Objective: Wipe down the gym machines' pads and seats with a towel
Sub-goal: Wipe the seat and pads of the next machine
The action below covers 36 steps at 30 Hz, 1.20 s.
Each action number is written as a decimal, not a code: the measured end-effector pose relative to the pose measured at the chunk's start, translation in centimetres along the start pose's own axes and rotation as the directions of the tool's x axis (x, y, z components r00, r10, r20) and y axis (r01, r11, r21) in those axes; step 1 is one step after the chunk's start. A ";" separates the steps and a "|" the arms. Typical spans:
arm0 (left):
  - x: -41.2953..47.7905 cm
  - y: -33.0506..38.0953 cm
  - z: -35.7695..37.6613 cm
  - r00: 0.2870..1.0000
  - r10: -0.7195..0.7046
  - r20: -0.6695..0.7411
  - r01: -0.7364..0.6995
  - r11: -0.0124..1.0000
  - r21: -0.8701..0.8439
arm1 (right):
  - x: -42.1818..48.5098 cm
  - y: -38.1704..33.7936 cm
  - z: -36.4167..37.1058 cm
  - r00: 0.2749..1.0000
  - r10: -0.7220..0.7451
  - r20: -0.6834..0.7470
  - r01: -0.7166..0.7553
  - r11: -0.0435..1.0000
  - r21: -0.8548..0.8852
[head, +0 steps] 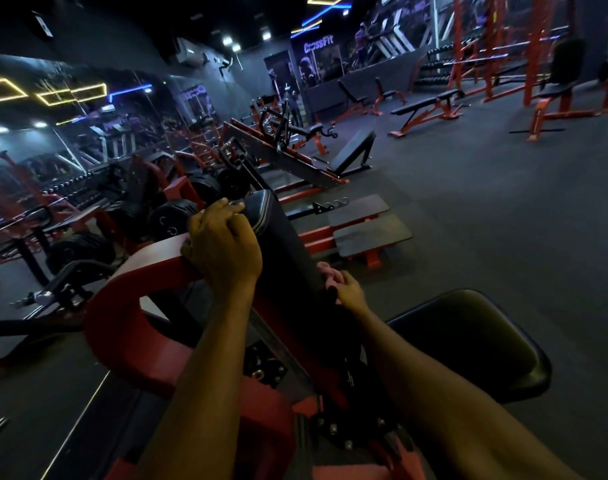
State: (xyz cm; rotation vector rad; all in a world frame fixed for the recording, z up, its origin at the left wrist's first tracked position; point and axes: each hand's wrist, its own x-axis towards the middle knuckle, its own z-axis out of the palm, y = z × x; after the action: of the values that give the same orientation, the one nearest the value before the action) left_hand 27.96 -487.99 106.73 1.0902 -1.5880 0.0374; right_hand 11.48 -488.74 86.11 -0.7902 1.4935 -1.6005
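Note:
A black upright back pad point(283, 237) stands on a red machine frame point(129, 306) right in front of me. My left hand point(223, 247) grips the pad's top corner where it meets the frame, fingers curled over the edge. Lower down, my right hand point(344, 289) holds a dark towel point(332, 292) against the right edge of the pad. In the dim light the towel is hard to tell from the pad. The machine's black seat point(469, 344) lies to the right, below my right forearm.
Black weight plates point(178, 216) and more red machines crowd the left side. Two black footplates point(372, 233) lie just beyond the pad. Benches point(427, 105) and red racks point(503, 46) stand far right, across open dark floor point(503, 220).

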 end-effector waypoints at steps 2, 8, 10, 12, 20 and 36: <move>0.0 -0.1 0.2 1.000 -0.004 -0.019 0.004 1.000 -0.001 | -1.8 -0.7 0.2 0.998 -0.043 -0.044 0.043 0.999 0.004; -0.2 0.1 0.2 1.000 -0.017 -0.010 0.017 1.000 -0.003 | -7.4 -6.4 2.0 0.936 -0.350 -0.022 0.350 0.937 -0.013; -0.2 0.1 0.0 1.000 -0.015 0.001 0.015 1.000 -0.005 | -7.2 -11.1 3.1 0.861 -0.508 0.028 0.506 0.861 0.046; -0.2 0.0 0.0 1.000 -0.013 0.010 0.013 1.000 0.003 | -6.4 -15.2 4.2 0.792 -0.597 0.125 0.585 0.802 0.121; -0.1 0.2 0.2 0.999 -0.041 -0.004 0.041 0.999 0.020 | -3.0 -10.4 3.6 0.933 -0.331 0.139 0.318 0.942 0.108; -0.4 1.0 -1.3 0.981 -0.124 0.150 0.122 0.992 0.027 | -15.1 0.2 -3.6 0.999 -0.017 0.037 0.011 0.990 0.142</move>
State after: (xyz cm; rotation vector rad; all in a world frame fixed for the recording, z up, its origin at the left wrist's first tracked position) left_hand 28.28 -486.47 107.40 1.2277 -1.6545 -0.1171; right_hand 15.82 -473.89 86.63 -0.7485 1.3340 -1.6722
